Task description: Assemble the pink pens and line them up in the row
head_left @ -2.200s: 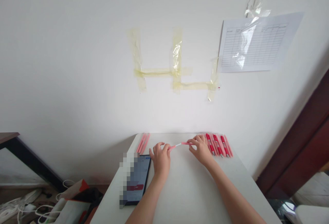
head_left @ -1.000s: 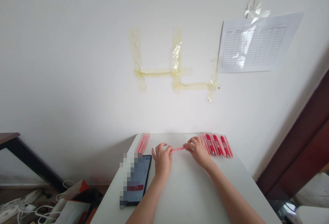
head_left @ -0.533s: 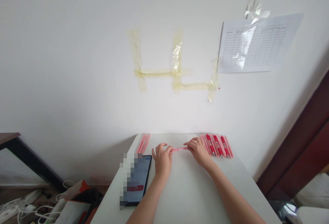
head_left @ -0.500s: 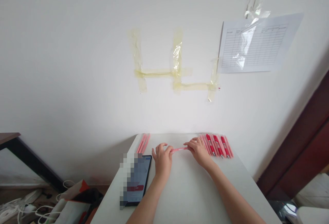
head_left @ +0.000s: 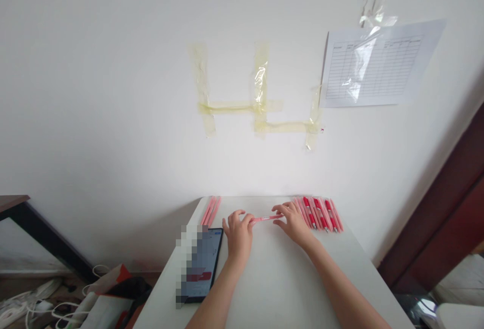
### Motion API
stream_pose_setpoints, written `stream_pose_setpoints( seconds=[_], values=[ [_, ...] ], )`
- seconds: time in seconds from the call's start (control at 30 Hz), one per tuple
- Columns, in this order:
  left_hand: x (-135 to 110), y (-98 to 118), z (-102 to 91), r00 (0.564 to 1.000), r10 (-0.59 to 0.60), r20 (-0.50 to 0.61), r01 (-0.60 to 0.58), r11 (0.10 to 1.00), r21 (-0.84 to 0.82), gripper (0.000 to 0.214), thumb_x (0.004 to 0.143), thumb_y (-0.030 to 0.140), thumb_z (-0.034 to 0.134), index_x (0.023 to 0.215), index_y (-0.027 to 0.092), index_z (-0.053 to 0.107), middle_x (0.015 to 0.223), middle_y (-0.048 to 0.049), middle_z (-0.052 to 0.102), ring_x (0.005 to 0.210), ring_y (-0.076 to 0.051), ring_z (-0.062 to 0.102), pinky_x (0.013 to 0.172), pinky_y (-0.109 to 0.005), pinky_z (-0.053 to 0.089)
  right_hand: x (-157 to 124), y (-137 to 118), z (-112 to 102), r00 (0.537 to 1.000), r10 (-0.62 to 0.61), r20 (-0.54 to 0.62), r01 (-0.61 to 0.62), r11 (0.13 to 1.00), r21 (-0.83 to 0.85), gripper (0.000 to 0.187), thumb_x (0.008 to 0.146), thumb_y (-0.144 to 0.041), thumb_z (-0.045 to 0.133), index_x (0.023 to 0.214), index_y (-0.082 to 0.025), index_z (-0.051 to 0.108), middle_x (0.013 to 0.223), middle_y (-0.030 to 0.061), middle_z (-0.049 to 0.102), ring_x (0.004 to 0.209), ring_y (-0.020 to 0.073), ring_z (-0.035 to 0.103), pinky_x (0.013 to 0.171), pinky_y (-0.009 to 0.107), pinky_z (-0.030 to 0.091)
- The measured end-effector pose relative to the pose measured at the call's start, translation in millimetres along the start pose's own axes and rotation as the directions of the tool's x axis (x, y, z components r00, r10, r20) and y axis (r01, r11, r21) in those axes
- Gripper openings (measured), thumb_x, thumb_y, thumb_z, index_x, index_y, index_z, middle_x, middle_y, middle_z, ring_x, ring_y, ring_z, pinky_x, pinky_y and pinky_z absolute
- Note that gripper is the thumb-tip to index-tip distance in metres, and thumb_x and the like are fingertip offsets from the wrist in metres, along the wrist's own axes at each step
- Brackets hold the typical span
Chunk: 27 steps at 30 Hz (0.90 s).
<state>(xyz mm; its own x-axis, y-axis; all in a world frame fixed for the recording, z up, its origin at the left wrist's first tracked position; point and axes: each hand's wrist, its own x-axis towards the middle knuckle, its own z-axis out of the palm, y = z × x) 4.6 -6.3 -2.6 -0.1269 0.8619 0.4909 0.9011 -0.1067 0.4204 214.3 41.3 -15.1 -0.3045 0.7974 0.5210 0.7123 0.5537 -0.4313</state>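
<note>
A slim pink pen is held almost level above the white table, its left end pinched between the thumb and fingers of my left hand. Around the pen's other end, my right hand has its thumb and forefinger spread apart, with the tip between them; whether they touch it is hard to tell. Just beyond my right hand lies a row of pink and red pens, side by side. A few pink pens rest at the far left corner of the table.
A dark-framed phone, partly pixelated, lies on the white table left of my left forearm. Behind the table rises a white wall with yellowed tape and a taped-up printed sheet. Cables and bags are on the floor at left.
My right thumb and forefinger have parted from their pinch on the pen's right end. My left hand keeps its hold, almost unmoved.
</note>
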Motion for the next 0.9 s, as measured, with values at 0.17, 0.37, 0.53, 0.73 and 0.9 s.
stream_pose_setpoints(
  seconds=[0.17,0.37,0.53,0.73,0.9],
  values=[
    [0.5,-0.4,0.2,1.0,0.011,0.004,-0.011,1.0,-0.017,0.017,0.091,0.022,0.06,0.094,0.029,0.074,0.119,-0.0057,0.061,0.12,-0.026,0.053,0.116,-0.066,0.026,2.2,-0.1,-1.4,0.998,-0.057,-0.006,0.057,0.997,-0.053,0.009,0.094,-0.025,0.067,0.101,-0.03,0.07,0.098,0.0043,0.071,0.107,0.027,0.058,0.099,0.047,0.045],
    [0.5,0.4,-0.1,1.0,0.013,0.008,-0.013,1.0,-0.021,0.017,0.091,0.022,0.058,0.093,0.029,0.074,0.12,-0.0055,0.061,0.119,-0.025,0.053,0.117,-0.065,0.026,2.7,-0.7,-0.7,0.999,-0.044,-0.016,0.043,0.997,-0.071,0.01,0.098,-0.031,0.062,0.102,-0.028,0.071,0.098,0.0047,0.07,0.104,0.026,0.057,0.094,0.043,0.046],
    [0.3,0.2,0.3,1.0,0.025,0.006,-0.025,1.0,-0.012,0.018,0.092,0.023,0.058,0.094,0.029,0.074,0.119,-0.0056,0.062,0.119,-0.025,0.054,0.117,-0.065,0.026,2.1,0.1,0.3,0.999,-0.036,-0.001,0.036,0.998,-0.048,0.014,0.1,-0.034,0.058,0.104,-0.029,0.071,0.095,0.0041,0.069,0.101,0.0257,0.056,0.093,0.042,0.046],
    [0.4,-1.6,2.4,0.999,0.037,-0.011,-0.038,0.999,-0.009,0.017,0.09,0.021,0.059,0.093,0.029,0.074,0.117,-0.0047,0.062,0.117,-0.025,0.055,0.116,-0.064,0.028,2.8,2.0,1.2,0.999,-0.04,0.003,0.04,0.998,-0.055,0.017,0.101,-0.038,0.057,0.103,-0.029,0.071,0.094,0.0044,0.069,0.098,0.0254,0.057,0.091,0.041,0.046],
    [0.4,-2.1,3.3,0.999,0.032,-0.006,-0.032,0.999,-0.01,0.017,0.089,0.02,0.06,0.094,0.03,0.074,0.118,-0.0044,0.063,0.119,-0.025,0.055,0.116,-0.065,0.027,1.9,-1.8,-1.9,0.999,-0.036,0.027,0.038,0.998,-0.048,0.013,0.099,-0.037,0.061,0.105,-0.03,0.071,0.093,0.0032,0.069,0.097,0.0254,0.057,0.094,0.044,0.044]
  ],
)
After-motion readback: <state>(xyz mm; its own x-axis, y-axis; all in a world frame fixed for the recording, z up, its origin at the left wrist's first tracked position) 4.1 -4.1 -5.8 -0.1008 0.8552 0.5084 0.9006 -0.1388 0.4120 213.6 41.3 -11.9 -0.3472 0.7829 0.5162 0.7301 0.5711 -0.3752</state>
